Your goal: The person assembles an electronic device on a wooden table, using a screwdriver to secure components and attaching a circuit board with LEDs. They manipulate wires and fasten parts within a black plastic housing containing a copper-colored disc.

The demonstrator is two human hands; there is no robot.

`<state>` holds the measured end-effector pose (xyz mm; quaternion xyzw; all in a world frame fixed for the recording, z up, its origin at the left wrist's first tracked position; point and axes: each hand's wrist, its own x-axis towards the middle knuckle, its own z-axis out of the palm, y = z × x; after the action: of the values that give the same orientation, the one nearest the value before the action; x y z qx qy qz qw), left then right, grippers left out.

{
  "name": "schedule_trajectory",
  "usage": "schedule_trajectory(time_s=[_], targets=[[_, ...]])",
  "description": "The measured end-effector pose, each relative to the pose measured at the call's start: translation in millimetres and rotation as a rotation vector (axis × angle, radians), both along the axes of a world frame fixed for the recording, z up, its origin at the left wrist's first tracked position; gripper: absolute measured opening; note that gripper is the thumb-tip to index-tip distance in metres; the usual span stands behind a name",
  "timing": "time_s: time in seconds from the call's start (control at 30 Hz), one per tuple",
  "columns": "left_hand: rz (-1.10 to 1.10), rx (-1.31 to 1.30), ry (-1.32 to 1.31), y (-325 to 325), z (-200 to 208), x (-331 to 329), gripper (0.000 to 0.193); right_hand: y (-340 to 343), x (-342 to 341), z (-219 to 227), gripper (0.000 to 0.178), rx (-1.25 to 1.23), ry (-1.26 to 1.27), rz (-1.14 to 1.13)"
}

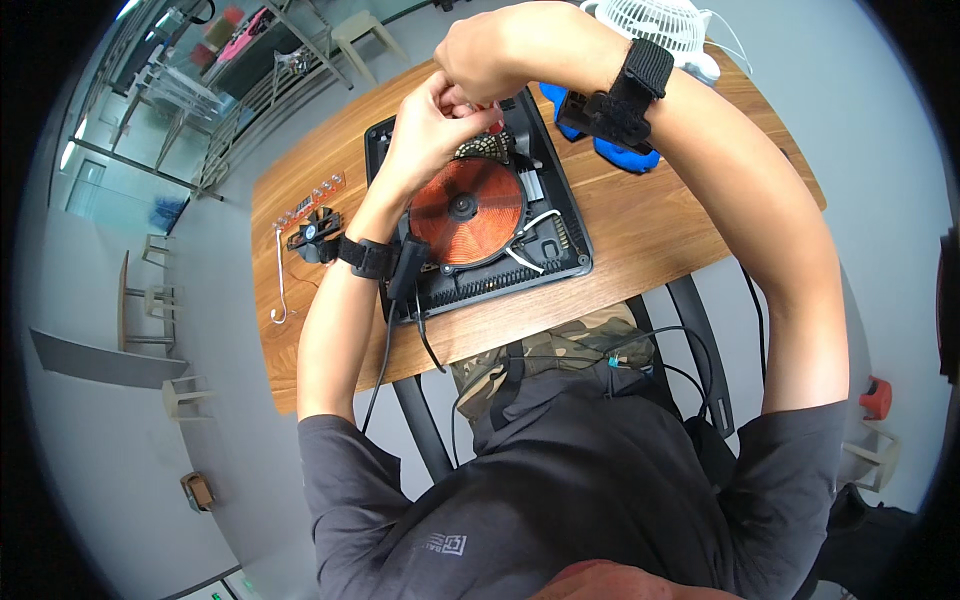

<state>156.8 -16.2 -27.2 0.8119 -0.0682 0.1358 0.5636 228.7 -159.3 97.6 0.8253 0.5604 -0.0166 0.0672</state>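
Observation:
An opened induction cooker lies on the table, its black casing holding a round copper coil. Over the far part of the casing, my left hand is closed with the thumb and fingers pressed together. Just past the thumb tip shows a small red piece, mostly hidden. My right hand is bent over beside the left, fingers curled down and touching or nearly touching it. What either hand grips is covered by the fingers. A white wire loops out beside the coil.
On the wooden table, a small black fan and a control board strip with a white cable lie left. Blue pieces lie right of the casing, and a white fan stands at the far right. Black cables hang from my left wrist.

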Motion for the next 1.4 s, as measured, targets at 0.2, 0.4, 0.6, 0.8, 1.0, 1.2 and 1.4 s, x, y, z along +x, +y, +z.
schedule_trajectory(time_s=[0.2, 0.4, 0.6, 0.8, 1.0, 1.2, 1.4], targets=[[0.049, 0.078, 0.05, -3.8, 0.1, -2.6, 0.017, 4.9, 9.1, -20.4, 0.037, 0.152, -0.088, -0.101], [0.0, 0.114, 0.05, 5.6, -0.6, -4.7, 0.027, 1.9, 13.2, -11.9, 0.046, 0.004, 0.005, -0.001], [-0.018, 0.131, 0.108, 2.2, 2.6, -7.1, 0.025, 1.7, 13.3, -11.1, 0.046, 0.003, 0.004, -0.091], [0.045, 0.214, 0.119, -2.1, 5.9, -9.1, 0.023, -10.2, -9.7, -3.2, 0.036, 0.071, -0.036, -0.058], [0.005, 0.144, 0.1, 4.1, 2.9, -6.5, 0.026, 4.6, 6.0, -9.3, 0.051, -0.073, -0.063, -0.02], [-0.025, 0.174, 0.095, 7.8, -4.4, -4.2, 0.023, 0.2, -1.6, -7.8, 0.042, 0.099, -0.025, -0.08], [-0.019, 0.242, 0.114, 8.9, 2.2, -0.3, 0.022, -1.5, 2.3, -6.0, 0.047, 0.025, -0.063, -0.005]])
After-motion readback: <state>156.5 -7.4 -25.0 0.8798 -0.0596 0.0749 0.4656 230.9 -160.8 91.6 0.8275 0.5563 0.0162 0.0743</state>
